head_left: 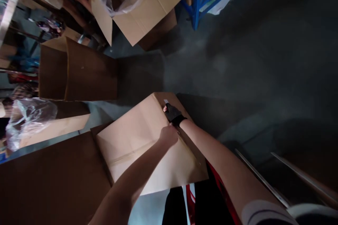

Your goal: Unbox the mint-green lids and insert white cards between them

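Observation:
A large cardboard box [132,126] sits in front of my legs, its near end beside my knees. My left hand [169,136], bare, is closed at the box's upper edge. Its fingertips are hidden from me. Just beyond it, my right hand [173,112] wears a dark fingerless glove and rests against the box's right-hand side with its fingers curled. A small white piece [166,101] shows beside the gloved fingers. Whether it is held or stuck on the box, I cannot tell. The two hands are close together, nearly touching at the gloved wrist.
A tall open carton [91,74] stands to the left; a bigger carton [148,10] with a plastic liner is behind it. Clear plastic [34,116] covers another box. A blue metal rack [195,3] stands at the back. Another person's legs [79,1] show upper left.

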Available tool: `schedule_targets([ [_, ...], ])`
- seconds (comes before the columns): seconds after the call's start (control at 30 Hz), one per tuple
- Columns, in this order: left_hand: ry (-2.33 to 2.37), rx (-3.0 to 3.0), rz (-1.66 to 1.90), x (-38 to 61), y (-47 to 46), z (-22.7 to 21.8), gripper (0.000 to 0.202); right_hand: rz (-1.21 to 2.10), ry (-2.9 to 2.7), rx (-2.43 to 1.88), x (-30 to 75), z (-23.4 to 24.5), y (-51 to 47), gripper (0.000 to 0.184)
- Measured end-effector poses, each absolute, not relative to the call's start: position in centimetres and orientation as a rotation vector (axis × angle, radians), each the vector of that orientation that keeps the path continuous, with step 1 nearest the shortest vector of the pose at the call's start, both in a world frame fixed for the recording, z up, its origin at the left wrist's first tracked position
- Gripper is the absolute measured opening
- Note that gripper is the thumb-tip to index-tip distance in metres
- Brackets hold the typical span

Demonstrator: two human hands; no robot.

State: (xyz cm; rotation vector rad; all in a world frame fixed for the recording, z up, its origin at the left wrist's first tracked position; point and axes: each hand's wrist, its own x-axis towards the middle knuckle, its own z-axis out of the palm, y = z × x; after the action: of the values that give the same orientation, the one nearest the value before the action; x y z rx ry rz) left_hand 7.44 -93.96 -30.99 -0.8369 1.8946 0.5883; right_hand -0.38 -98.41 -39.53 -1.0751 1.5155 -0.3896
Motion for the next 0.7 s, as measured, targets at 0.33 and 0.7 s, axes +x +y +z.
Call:
schedule_targets([
  [0.33, 1.843, -0.936, 0.795, 8.6, -93.4, -30.6, 0.037, -0.457, 1.485, -1.098, -0.6, -40.9, -102.9, 0.022],
  [0.7, 1.714, -1.017, 1.032, 8.9, -94.0, -32.4, 0.041, -0.273, 1.352, -1.038, -4.6, -39.9, -84.3, 0.016],
])
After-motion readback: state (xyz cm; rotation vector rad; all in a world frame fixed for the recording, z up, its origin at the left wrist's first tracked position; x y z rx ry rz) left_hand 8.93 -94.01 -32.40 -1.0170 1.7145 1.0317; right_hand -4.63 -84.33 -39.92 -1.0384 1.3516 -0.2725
